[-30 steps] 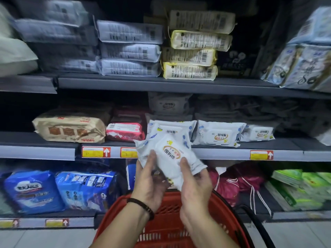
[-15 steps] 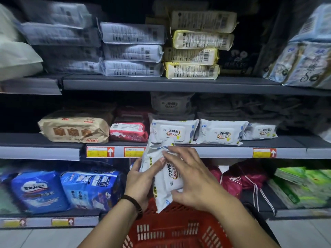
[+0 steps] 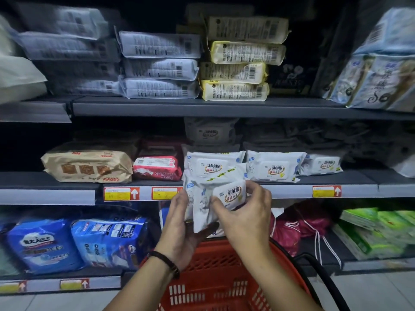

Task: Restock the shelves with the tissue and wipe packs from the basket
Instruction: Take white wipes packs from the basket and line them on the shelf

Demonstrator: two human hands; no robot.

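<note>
Red plastic basket [image 3: 215, 288] with a slotted wall and black handle, at 6 o'clock, nearest the viewer, over pale floor tiles. Above it both hands hold one white wipe pack [image 3: 202, 198]. The left hand [image 3: 186, 232], with a dark bracelet [image 3: 166, 261] at its wrist, cradles the pack's lower left, thumb beneath. The right hand [image 3: 247, 216] pinches the labelled lid end with curled fingers. The lid bears the dark characters 羽绒服 over a red band; the smaller print is unreadable. The pack is tilted in front of the middle shelf edge [image 3: 280, 190], at the frame's centre.

That grey edge carries yellow price tags [image 3: 121, 194] with white arrows on red; their figures are illegible. Matching white packs [image 3: 275, 167] lie flat on the middle shelf at 2 o'clock. At 10 o'clock lie a pink pack [image 3: 157, 168] and a tan pack [image 3: 89, 167], both with their lettering upside down.

On the lower shelf are blue packs [image 3: 42, 245] at 8 o'clock and green packs [image 3: 377, 232] at 4 o'clock. The top shelf holds grey-white stacks [image 3: 160, 68] at 11 o'clock and a yellow-edged stack [image 3: 235, 70] at 12 o'clock, barcodes facing out. The shelf recesses are dark.
</note>
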